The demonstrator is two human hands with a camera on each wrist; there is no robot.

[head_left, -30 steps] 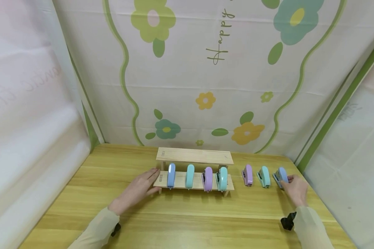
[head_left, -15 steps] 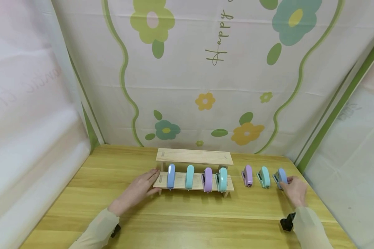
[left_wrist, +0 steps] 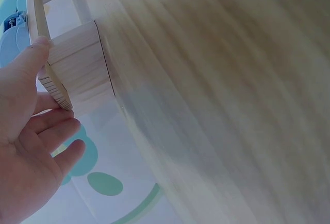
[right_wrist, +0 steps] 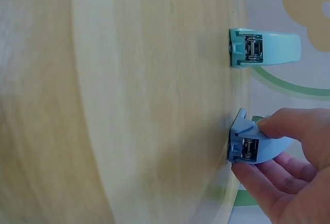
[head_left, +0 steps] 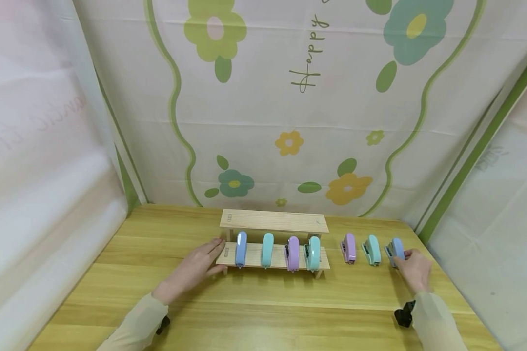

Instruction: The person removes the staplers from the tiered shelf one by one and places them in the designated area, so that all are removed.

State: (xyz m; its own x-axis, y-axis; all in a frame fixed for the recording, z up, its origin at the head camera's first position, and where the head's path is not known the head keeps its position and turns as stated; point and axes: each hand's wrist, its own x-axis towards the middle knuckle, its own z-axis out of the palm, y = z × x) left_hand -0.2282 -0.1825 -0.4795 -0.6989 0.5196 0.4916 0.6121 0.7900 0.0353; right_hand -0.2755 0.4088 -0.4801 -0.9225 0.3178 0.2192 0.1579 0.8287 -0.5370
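My left hand [head_left: 195, 267] holds the left end of a two-step wooden shelf [head_left: 274, 220], with the thumb and fingers around the end of its lower board [left_wrist: 55, 87]. On that lower board stand a blue stapler [head_left: 241, 248], a mint stapler [head_left: 267, 249], a purple stapler [head_left: 293, 253] and a second mint stapler [head_left: 314, 252]. At the far right, my right hand [head_left: 414, 270] pinches another blue stapler [right_wrist: 250, 140] between thumb and fingers, its base at the table surface. Left of it are a mint stapler [right_wrist: 265, 48] and a purple stapler [head_left: 349, 247] on the table.
The wooden table [head_left: 263, 312] reaches back to a flower-printed cloth wall [head_left: 254, 112]. More cloth closes in the left side [head_left: 48, 170] and the right side [head_left: 492, 219], the latter close to my right hand.
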